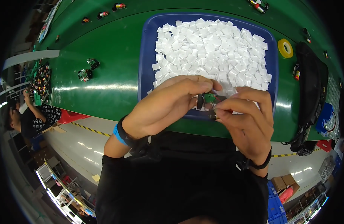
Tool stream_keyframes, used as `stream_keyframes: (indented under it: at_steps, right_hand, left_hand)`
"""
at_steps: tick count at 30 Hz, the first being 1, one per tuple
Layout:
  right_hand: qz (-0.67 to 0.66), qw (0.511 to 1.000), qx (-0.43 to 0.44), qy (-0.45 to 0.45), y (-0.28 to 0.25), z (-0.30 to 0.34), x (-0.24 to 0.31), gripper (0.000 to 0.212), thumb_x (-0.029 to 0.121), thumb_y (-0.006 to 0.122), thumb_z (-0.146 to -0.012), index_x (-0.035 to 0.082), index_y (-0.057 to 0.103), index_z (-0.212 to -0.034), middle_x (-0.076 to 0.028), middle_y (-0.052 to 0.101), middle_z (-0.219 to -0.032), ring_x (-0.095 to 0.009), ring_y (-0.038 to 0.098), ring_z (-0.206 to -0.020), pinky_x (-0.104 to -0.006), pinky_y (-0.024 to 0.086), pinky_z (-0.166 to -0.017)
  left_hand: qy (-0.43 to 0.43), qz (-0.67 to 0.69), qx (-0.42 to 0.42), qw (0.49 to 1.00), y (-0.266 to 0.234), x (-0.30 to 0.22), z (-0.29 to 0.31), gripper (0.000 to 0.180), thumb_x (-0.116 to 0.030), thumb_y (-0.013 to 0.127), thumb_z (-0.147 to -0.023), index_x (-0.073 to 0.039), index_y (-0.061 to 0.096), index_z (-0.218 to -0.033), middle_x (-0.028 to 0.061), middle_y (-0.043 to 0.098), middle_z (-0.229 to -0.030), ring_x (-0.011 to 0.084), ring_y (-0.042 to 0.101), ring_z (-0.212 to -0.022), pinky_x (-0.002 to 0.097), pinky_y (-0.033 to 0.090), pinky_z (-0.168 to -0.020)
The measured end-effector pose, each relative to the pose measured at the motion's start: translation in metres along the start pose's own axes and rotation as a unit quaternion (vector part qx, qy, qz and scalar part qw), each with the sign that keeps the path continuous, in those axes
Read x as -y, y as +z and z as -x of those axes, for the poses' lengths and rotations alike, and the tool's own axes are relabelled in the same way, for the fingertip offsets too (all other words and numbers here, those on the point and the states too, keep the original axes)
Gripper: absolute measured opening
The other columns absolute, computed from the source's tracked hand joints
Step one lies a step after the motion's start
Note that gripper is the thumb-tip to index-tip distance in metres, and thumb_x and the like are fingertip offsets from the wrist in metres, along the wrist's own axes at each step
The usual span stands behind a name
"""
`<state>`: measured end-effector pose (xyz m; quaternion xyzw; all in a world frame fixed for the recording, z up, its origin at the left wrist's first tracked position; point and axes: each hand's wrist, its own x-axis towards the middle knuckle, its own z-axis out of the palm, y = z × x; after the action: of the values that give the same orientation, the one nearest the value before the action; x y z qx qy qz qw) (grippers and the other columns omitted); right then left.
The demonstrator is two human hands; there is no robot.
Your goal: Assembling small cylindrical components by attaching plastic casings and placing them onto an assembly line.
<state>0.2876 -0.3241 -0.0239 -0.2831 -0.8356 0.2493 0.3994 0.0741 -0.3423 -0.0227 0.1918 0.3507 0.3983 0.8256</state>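
Observation:
Over the near edge of a blue tray [143, 56], both my hands meet around a small electronic assembly [209, 98] with a green circuit board and dark parts. My left hand [175, 93] is closed on its left side, thumb and fingers pinching near the top. With thumb and fingertips my right hand [246, 115] grips the assembly's right side, where dark wires or parts show. The fingers cover much of it. Behind my hands, the tray holds a heap of small white square pieces [213, 48].
Two small circuit assemblies [84, 75] lie left on the green table [116, 67]. A roll of yellow tape [285, 48] and a black bag [310, 82] are at right. Several red-and-yellow components [120, 6] lie along the far side. Another person [33, 115] works at far left.

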Motion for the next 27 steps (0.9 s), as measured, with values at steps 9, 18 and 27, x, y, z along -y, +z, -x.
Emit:
stream_keyframes:
  at_steps: [9,18,27]
  right_hand:
    - [0.029,0.999,0.015,0.032,0.008,0.004,0.016,0.029,-0.001,0.082,-0.067,0.002,0.069,-0.092,-0.008,0.074,-0.096,-0.027,0.061,-0.088,-0.0357,0.052,-0.072]
    - [0.133,0.990,0.000,-0.053,0.014,0.005,0.024,0.027,0.000,0.079,-0.068,0.004,0.076,-0.095,-0.007,0.073,-0.097,-0.025,0.059,-0.084,-0.0355,0.050,-0.071]
    - [0.102,0.993,-0.039,0.035,-0.003,0.003,0.017,0.041,-0.003,0.083,-0.069,0.000,0.068,-0.107,-0.011,0.069,-0.100,-0.022,0.063,-0.084,-0.0331,0.052,-0.071]
  left_hand:
    - [-0.046,-0.199,-0.011,0.979,-0.002,-0.003,0.026,0.024,-0.003,0.053,-0.097,0.002,0.059,-0.120,0.0122,0.063,-0.118,0.0156,0.065,-0.096,0.0287,0.056,-0.081]
    - [0.053,-0.277,-0.053,0.958,0.003,0.017,0.036,0.032,0.006,0.060,-0.091,0.003,0.058,-0.123,0.0123,0.062,-0.122,0.0164,0.066,-0.098,0.0276,0.060,-0.073]
    - [0.179,-0.265,-0.077,0.944,0.007,0.020,0.024,0.035,-0.002,0.068,-0.091,0.008,0.055,-0.122,0.0236,0.064,-0.121,0.0232,0.068,-0.100,0.0306,0.060,-0.076]
